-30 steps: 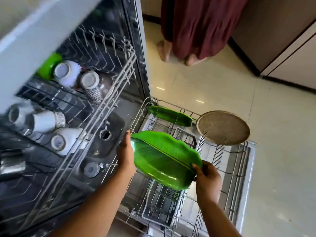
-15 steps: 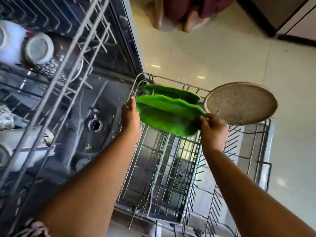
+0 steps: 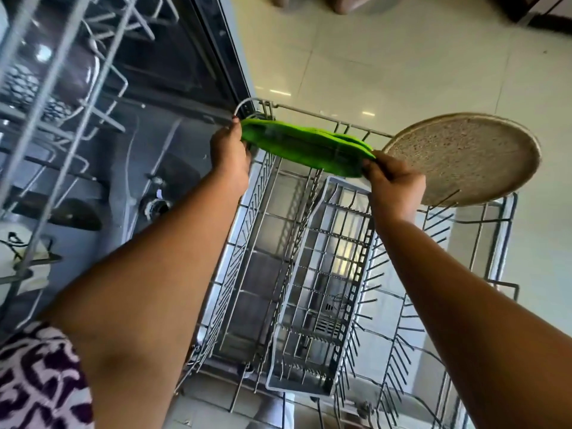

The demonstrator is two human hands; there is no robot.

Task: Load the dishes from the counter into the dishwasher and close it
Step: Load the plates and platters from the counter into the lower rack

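Green leaf-shaped plate [image 3: 297, 147], edge-on over the rack [image 3: 263, 230]; I see left hand [image 3: 230, 153] and right hand [image 3: 393, 181] fingers pinching its ends.

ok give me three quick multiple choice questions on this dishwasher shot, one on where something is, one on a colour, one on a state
1. Where does the round speckled plate stand?
A. in the upper rack
B. at the far right corner of the lower rack
C. on the floor

2. What colour is the leaf-shaped plate?
A. white
B. brown
C. green

3. How do the left hand and right hand meet the leaf-shaped plate?
A. each grips one end
B. only one touches it
C. neither touches it

Answers: 1 B, it stands on edge in that corner; 2 C, it is bright green; 3 A, one hand shows at each end.
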